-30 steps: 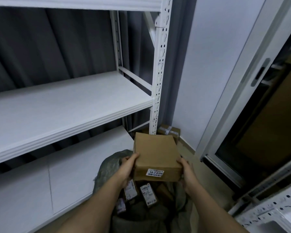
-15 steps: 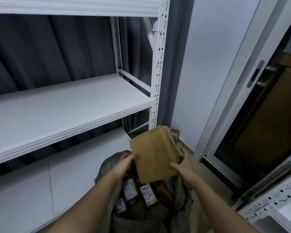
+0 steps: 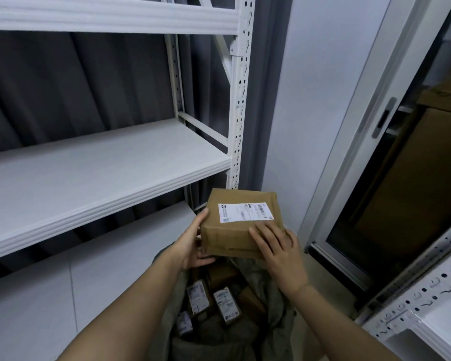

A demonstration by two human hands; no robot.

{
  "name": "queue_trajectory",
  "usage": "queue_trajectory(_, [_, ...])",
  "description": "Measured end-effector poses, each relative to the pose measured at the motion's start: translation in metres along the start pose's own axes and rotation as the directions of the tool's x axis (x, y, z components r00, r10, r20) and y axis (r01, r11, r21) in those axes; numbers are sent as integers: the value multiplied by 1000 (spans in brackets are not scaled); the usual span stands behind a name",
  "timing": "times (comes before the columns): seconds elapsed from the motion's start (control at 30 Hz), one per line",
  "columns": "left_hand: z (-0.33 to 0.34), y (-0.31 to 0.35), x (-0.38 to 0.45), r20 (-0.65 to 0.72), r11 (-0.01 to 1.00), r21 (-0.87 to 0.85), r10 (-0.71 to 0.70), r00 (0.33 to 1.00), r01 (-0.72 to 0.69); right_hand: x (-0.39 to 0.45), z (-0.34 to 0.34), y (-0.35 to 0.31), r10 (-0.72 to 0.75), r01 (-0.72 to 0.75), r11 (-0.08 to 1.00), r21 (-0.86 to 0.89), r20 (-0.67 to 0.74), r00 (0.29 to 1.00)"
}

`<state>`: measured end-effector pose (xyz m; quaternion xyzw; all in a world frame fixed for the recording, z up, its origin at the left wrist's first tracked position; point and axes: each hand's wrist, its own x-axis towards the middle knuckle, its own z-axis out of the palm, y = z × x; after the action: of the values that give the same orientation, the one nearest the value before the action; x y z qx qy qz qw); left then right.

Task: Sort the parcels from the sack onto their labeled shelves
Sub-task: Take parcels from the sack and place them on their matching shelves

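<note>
Holding: both hands on one box (image 3: 241,222), lower centre of frame, above the sack (image 3: 255,332).
Box: brown cardboard, taped, white label (image 3: 246,212) facing up; print too small to read.
Left hand (image 3: 193,244): grips the box's left edge, thumb up along the side, fingers curled under the bottom.
Right hand (image 3: 280,252): fingers spread fairly straight over the box's near right corner, fingertips just short of the label; thumb side hidden, so how firm the hold is can't be told.
Sack: grey-green, mouth open, bottom centre of frame, directly under the box; small parcels (image 3: 211,303) with white labels inside, lying at angles.
Rack (image 3: 238,105): white metal, perforated upright right of centre, just behind the box.
Middle shelf (image 3: 94,173): white board, left half of frame, level with and above the box, nothing on it in view.
Top shelf (image 3: 110,18): upper left of frame, only front edge visible.
Lower shelf (image 3: 63,287): lower left of frame, beside the sack.
Curtain (image 3: 76,82): dark grey, behind the rack.
Door (image 3: 375,142): white sliding frame, right of frame, dark opening with large cartons (image 3: 414,178) behind it.
Second rack (image 3: 427,303): white, lower right corner of frame.
</note>
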<state>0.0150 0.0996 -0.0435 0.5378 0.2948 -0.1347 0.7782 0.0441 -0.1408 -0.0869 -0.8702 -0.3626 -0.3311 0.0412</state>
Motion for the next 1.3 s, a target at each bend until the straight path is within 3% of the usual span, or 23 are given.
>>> queue_trajectory(0.17, [-3, -11, 4, -32, 997, -61, 44, 999, -46, 0, -5, -5, -23, 22, 998, 62, 23, 999])
queue_trajectory(0.27, [-3, -16, 8, -23, 990, -103, 95, 995, -97, 2, -10, -12, 250, -264, 933, 245, 86, 964])
queue_trajectory(0.33, [-3, -18, 9, -23, 984, -133, 119, 993, -121, 12, -13, -14, 542, -561, 696, 449, 184, 820])
queue_trajectory(0.4, [-3, -19, 10, -24, 977, -166, 132, 991, -134, 27, -15, -13, 674, -723, 245, 646, 422, 606])
queue_trajectory(0.47, [-2, -22, 10, 2, 972, -193, 134, 991, -131, 42, -14, -7, 579, -734, -215, 644, 690, 434])
queue_trajectory(0.5, [-2, -24, 10, 12, 972, -193, 135, 991, -130, 46, -13, -2, 492, -729, -362, 582, 783, 380])
queue_trajectory(0.53, [-4, -26, 10, 17, 975, -180, 139, 990, -133, 46, -12, 3, 411, -737, -433, 519, 841, 351])
queue_trajectory(0.6, [-8, -27, 9, 30, 983, -111, 151, 988, -147, 42, -11, 11, 317, -778, -431, 458, 884, 344])
queue_trajectory(0.67, [-13, -27, 8, 51, 982, 36, 182, 982, -184, 39, -9, 19, 326, -806, -370, 461, 877, 353])
queue_trajectory(0.8, [-17, -26, 10, 97, 864, 346, 355, 930, -366, 37, -6, 28, 364, -821, -288, 493, 850, 382])
queue_trajectory(1.1, [-14, -26, 8, 114, 590, 549, 649, 752, -592, 41, 1, 29, 384, -682, -449, 577, 814, 436])
queue_trajectory(1.2, [-10, -23, 8, 66, 722, 426, 576, 815, -545, 43, 2, 27, 435, -594, -540, 596, 802, 409])
queue_trajectory(1.3, [-8, -24, 4, 45, 929, 169, 326, 944, -329, 43, 4, 26, 429, -520, -626, 581, 813, 393])
